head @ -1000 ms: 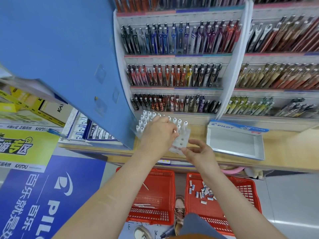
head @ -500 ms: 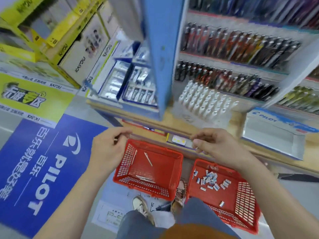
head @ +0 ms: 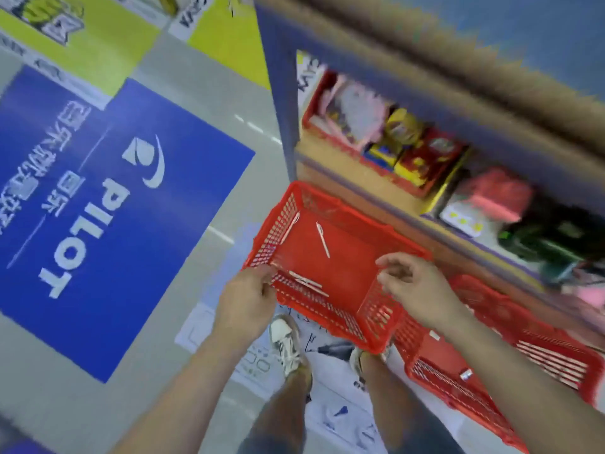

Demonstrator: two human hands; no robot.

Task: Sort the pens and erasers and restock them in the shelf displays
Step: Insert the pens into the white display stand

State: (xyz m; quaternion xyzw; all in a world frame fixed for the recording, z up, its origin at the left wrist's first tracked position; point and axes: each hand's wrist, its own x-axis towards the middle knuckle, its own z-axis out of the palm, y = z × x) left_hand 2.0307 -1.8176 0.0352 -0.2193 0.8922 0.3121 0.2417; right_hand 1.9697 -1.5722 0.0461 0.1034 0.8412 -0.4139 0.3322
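Two hands are hovering at basket (head: 343, 280), frame centre: left hand (head: 248, 299) curling at rim, grip unclear; right hand (head: 415, 286) fingers loosely spread. Pinching scattered pens (head: 322, 239) by barrels is looking best.

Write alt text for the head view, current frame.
Two hands reach to a red basket holding a few white pens: the left hand at its near-left rim, the right hand loosely curled above its right side. A second red basket sits to the right, a blue PILOT floor sign to the left; the shelf behind is blurred.

red mesh basket (head: 340, 286), white pens (head: 322, 235) (four), blue floor sign (head: 98, 204)
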